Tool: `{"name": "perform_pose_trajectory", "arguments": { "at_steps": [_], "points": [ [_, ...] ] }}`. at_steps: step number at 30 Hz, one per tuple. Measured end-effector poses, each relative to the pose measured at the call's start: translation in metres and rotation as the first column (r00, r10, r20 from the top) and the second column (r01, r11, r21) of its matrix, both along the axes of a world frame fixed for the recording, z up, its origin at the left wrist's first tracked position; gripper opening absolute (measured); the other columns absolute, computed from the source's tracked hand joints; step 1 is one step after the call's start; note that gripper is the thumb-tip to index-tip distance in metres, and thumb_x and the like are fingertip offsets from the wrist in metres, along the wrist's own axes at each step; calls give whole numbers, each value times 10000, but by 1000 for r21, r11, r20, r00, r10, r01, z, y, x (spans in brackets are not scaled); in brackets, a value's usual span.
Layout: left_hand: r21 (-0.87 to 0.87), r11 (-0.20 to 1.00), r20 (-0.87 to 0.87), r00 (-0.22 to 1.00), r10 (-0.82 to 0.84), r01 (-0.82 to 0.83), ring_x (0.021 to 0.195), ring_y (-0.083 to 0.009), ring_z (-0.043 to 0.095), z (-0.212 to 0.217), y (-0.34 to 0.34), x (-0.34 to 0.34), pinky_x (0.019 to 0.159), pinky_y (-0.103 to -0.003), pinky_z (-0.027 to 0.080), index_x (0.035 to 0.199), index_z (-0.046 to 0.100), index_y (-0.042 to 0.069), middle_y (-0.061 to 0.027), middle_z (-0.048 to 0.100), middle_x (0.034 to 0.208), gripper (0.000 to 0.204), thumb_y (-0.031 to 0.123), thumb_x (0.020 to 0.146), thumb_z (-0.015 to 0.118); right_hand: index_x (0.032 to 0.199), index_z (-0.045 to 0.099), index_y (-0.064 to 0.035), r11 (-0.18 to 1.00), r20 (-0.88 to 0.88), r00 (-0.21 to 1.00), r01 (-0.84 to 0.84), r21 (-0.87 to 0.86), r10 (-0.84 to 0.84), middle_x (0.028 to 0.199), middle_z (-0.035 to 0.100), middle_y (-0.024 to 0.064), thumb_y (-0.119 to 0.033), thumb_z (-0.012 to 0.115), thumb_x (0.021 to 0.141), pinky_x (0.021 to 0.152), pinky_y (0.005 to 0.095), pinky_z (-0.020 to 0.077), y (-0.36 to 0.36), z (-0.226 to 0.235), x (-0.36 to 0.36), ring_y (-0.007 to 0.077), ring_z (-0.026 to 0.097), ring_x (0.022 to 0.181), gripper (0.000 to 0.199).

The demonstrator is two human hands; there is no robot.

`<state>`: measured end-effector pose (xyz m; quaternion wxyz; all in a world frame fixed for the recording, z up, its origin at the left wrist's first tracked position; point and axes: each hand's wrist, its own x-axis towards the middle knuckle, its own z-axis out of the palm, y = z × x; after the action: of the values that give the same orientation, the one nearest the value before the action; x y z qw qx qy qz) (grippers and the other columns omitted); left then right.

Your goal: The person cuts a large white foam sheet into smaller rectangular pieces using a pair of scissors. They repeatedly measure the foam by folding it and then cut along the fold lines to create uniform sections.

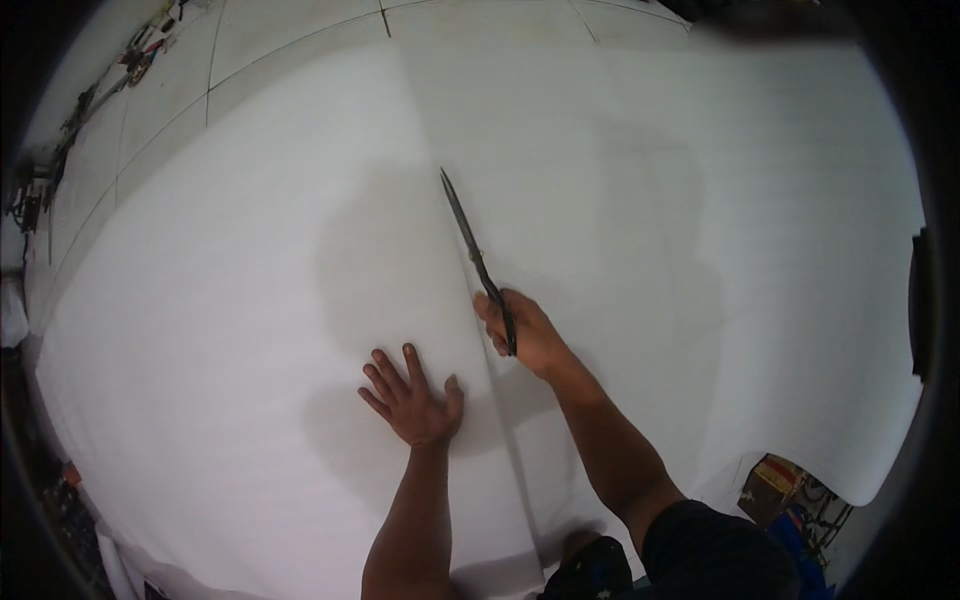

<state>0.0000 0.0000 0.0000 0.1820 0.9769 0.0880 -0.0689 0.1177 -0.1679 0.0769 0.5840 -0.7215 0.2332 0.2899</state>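
Observation:
A wide white sheet (230, 250) spreads over the tiled floor. A long line, a fold or an edge, runs down its middle from the far side toward me. My left hand (412, 400) lies flat on the sheet left of this line, fingers spread, holding nothing. My right hand (520, 330) grips a large pair of dark scissors (466, 228) by the handles. The blades look closed, point away from me and lie along the line. Whether they touch the sheet I cannot tell.
Pale floor tiles (290, 30) show beyond the sheet's far left edge. Assorted tools and dark items (140, 60) line the left wall. A cardboard box (772, 488) stands at the near right, beside the sheet's curled edge. My dark-clad knee or foot (600, 570) is at the bottom.

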Motion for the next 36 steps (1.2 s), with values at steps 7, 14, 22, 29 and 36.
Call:
{"name": "perform_pose_trajectory", "arguments": {
  "at_steps": [7,14,22,29,36],
  "points": [
    [134,991,43,999,-15,9,1500,-440,78,0,34,24,1167,-625,-9,1511,379,132,-261,159,1605,816,487,805,583,728,465,-101,999,174,984,-39,-12,40,595,436,-11,-578,587,938,499,274,351,36,-28,23,99,407,539,536],
    [164,986,-39,999,-17,23,1493,-453,77,9,53,32,1167,-640,11,1538,303,110,-253,132,1611,829,465,831,553,735,467,-120,981,147,981,97,166,-122,580,438,-20,-669,637,858,452,262,340,77,-34,117,88,392,483,588],
    [137,991,-40,999,5,1,1493,-455,85,8,36,13,1166,-637,9,1512,359,116,-252,150,1608,820,470,806,580,585,459,-109,987,219,971,68,145,-99,529,468,34,-703,642,825,458,336,379,69,-41,206,166,465,471,666],
    [140,990,-12,1000,-23,25,1484,-471,92,9,34,14,1162,-648,22,1537,306,110,-263,140,1604,794,500,874,506,585,512,-89,992,321,946,2,-124,38,526,527,46,-654,664,835,469,338,435,70,-22,268,178,550,498,636],
    [168,986,72,997,-34,21,1477,-475,124,20,29,12,1162,-645,29,1543,298,113,-270,149,1601,770,469,889,495,662,496,-88,981,454,871,187,43,-186,574,508,21,-509,673,907,483,291,386,45,-2,165,125,486,506,518]
  ]
}}
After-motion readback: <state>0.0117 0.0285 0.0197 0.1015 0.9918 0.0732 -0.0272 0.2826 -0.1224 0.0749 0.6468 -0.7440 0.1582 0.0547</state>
